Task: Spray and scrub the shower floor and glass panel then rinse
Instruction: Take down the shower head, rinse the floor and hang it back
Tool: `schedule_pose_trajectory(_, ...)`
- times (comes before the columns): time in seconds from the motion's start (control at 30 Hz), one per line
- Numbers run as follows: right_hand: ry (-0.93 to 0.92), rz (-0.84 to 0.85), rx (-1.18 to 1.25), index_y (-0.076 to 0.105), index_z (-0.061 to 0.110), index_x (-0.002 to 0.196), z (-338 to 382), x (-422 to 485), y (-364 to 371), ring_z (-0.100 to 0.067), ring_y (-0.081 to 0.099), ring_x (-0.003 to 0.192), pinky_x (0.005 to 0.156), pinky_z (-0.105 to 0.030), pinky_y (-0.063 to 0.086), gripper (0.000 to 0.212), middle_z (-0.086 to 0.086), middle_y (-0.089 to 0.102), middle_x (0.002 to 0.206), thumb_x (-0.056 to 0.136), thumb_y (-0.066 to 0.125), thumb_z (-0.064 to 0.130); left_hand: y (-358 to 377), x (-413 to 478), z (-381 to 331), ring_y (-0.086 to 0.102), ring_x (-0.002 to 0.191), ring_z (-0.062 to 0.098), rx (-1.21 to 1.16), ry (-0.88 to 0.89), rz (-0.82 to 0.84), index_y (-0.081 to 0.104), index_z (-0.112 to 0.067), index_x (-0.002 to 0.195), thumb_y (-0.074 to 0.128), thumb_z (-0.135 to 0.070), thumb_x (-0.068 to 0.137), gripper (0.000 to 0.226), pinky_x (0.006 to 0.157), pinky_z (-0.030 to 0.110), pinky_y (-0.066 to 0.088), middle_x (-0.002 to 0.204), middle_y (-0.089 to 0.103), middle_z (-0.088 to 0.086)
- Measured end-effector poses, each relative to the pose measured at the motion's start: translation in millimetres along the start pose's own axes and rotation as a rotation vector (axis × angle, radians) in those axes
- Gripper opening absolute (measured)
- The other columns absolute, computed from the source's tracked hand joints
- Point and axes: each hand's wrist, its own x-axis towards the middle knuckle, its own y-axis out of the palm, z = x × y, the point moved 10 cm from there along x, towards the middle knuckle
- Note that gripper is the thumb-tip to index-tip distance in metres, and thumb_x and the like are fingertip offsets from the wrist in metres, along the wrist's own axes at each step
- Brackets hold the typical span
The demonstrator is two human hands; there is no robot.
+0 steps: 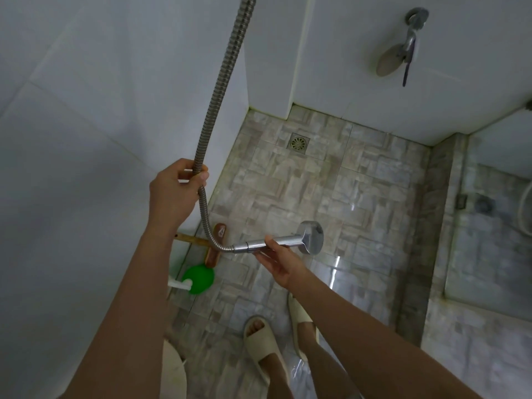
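A: In the head view, what are the hands doing?
B: The left hand (175,187) is closed around the hose (221,82), fingers wrapped, thumb on the metal. The right hand (280,263), palm up and loosely curled, pinches the shower head (309,237) by its handle.
A: Where's the shower head relative to the drain (298,143)?
B: Nearer the camera than the drain, held above the wet floor (374,197).
A: And the glass (495,240)?
B: Right of the drain, past a raised curb.
A: Anything else?
B: A brush (215,245) and a green bottle (198,278) lie by the wall, left of the drain and nearer the camera. Two slippered feet (276,338) stand nearest.
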Motion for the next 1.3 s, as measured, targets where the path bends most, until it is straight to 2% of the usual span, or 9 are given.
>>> schedule_pose_trajectory(0.17,-0.009,-0.047,0.063,0.054,0.0,0.118,-5.5,-5.6,-15.2,-0.025,0.07,0.078,0.056,-0.029,0.059,0.031,-0.018,0.066,0.098,0.09,0.065,0.007,3.8,-7.0,-2.7,0.072,0.093,0.021,-0.008,0.009,0.041,0.068,-0.039,0.084,0.069,-0.024,0.09,0.016,0.087,0.047,0.059,0.095,0.071,-0.001)
schedule_pose_trajectory(0.27,-0.025,-0.024,0.057,0.052,-0.001,0.125,0.2,-7.4,-16.4,-0.025,0.068,0.085,0.057,-0.027,0.058,0.037,-0.018,0.064,0.102,0.091,0.063,0.007,6.5,-10.7,-5.4,0.072,0.093,0.023,-0.01,0.022,0.057,0.068,-0.039,0.083,0.069,-0.022,0.091,0.019,0.086,0.048,0.059,0.095,0.071,0.002)
schedule_pose_trajectory(0.47,0.003,0.082,-0.059,0.054,0.0,0.115,5.7,-15.0,-0.5,-0.027,0.066,0.091,0.067,-0.03,0.061,0.024,-0.019,0.064,0.106,0.093,0.06,0.008,-0.5,-11.0,-8.5,0.073,0.092,0.021,-0.002,0.042,0.052,0.067,-0.037,0.083,0.067,-0.021,0.092,0.019,0.086,0.048,0.059,0.091,0.07,-0.002)
schedule_pose_trajectory(0.63,-0.058,0.109,-0.071,0.053,0.005,0.11,18.9,-18.4,10.0,-0.018,0.072,0.072,0.064,-0.029,0.061,0.016,-0.012,0.067,0.094,0.094,0.057,0.007,-14.2,-12.5,-8.5,0.073,0.091,0.019,-0.037,0.04,0.037,0.068,-0.037,0.082,0.066,-0.019,0.093,0.02,0.086,0.047,0.059,0.092,0.07,0.0)
schedule_pose_trajectory(0.77,-0.119,0.129,-0.05,0.053,0.008,0.1,31.8,-19.4,17.5,-0.024,0.07,0.082,0.07,-0.035,0.061,0.009,-0.015,0.064,0.103,0.093,0.058,0.005,-19.1,-15.6,-7.8,0.073,0.092,0.02,-0.067,0.035,0.017,0.068,-0.034,0.083,0.066,-0.016,0.093,0.02,0.087,0.047,0.059,0.09,0.07,0.001)
schedule_pose_trajectory(0.87,-0.161,0.124,-0.025,0.053,0.012,0.098,43.4,-18.9,22.4,-0.026,0.066,0.09,0.073,-0.036,0.06,0.012,-0.014,0.062,0.109,0.093,0.058,0.002,-17.6,-17.2,-5.7,0.073,0.093,0.02,-0.08,0.031,0.007,0.068,-0.034,0.083,0.066,-0.016,0.093,0.02,0.087,0.045,0.059,0.091,0.07,0.002)
schedule_pose_trajectory(1.0,-0.204,0.078,0.034,0.052,0.015,0.1,57.6,-15.0,18.4,-0.019,0.069,0.082,0.07,-0.031,0.06,0.016,-0.011,0.066,0.104,0.093,0.058,0.002,-6.3,-17.6,-3.4,0.072,0.094,0.021,-0.091,0.037,0.014,0.067,-0.036,0.083,0.066,-0.017,0.093,0.022,0.088,0.043,0.059,0.094,0.071,0.003)
schedule_pose_trajectory(1.13,-0.222,0.031,0.096,0.051,0.015,0.099,66.8,-11.6,-1.2,-0.02,0.068,0.085,0.068,-0.03,0.06,0.017,-0.013,0.065,0.106,0.092,0.058,0.001,13.9,-14.5,-3.4,0.072,0.095,0.022,-0.107,0.043,0.045,0.068,-0.036,0.082,0.066,-0.016,0.092,0.023,0.088,0.042,0.059,0.095,0.071,0.004)
schedule_pose_trajectory(1.3,-0.245,0.012,0.202,0.048,0.017,0.097,80.8,-11.9,-27.9,-0.021,0.066,0.09,0.072,-0.03,0.058,0.021,-0.012,0.066,0.104,0.093,0.056,-0.002,41.9,-6.2,-4.9,0.072,0.097,0.023,-0.126,0.019,0.098,0.069,-0.037,0.081,0.065,-0.015,0.093,0.026,0.089,0.041,0.059,0.094,0.071,0.003)
